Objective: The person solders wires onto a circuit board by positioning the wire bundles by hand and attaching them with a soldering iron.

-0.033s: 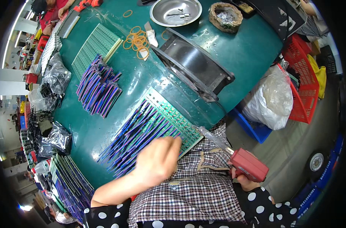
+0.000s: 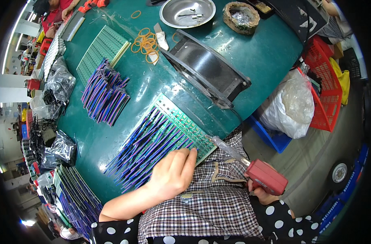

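A green circuit board panel (image 2: 181,122) lies at a slant near the table's front edge. Rows of blue, purple and black wires (image 2: 146,146) run from it toward the lower left. Over the board's near side is my left hand (image 2: 173,171), its fingers curled and pressed together at the wire ends; what they pinch is hidden. My right hand (image 2: 263,194), partly covered, is closed round the handle of a red glue gun (image 2: 267,177). The gun's long, whitish-coated nozzle (image 2: 228,148) points left, its tip by the board's right edge.
Beyond the board stands a black fan (image 2: 207,67). Farther off are rubber bands (image 2: 145,42), a metal bowl (image 2: 187,14) and a rough brown pot (image 2: 241,18). A wire bundle (image 2: 106,93) rests against stacked boards (image 2: 102,51). Red crates (image 2: 326,85) and a white bag (image 2: 289,105) stand right.
My left hand has shifted very slightly lower and right over the board. The glue gun stays in almost the same place.
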`<action>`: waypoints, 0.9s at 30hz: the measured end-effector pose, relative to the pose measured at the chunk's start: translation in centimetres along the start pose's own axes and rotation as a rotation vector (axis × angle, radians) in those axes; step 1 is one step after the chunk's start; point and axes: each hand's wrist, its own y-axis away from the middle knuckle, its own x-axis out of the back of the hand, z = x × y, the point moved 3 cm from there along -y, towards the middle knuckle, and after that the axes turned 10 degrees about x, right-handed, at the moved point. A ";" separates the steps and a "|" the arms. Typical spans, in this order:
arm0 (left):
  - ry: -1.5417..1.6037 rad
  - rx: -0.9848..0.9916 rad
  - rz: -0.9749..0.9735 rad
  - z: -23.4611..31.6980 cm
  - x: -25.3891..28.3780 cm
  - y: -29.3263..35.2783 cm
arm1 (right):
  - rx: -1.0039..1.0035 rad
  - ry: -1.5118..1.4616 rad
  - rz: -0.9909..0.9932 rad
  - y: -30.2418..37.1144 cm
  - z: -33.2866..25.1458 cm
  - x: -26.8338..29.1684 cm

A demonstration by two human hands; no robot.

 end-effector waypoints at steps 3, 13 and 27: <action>-0.041 0.007 0.044 0.0 -1.7 0.9 | 0.034 0.164 -0.073 1.0 0.5 0.5; -0.211 -0.034 0.099 0.2 -2.7 0.7 | 0.045 -0.070 -0.220 -0.3 0.0 0.5; -0.240 -0.057 0.077 0.2 -2.7 0.7 | 0.164 -0.020 -0.196 -1.0 0.0 -0.1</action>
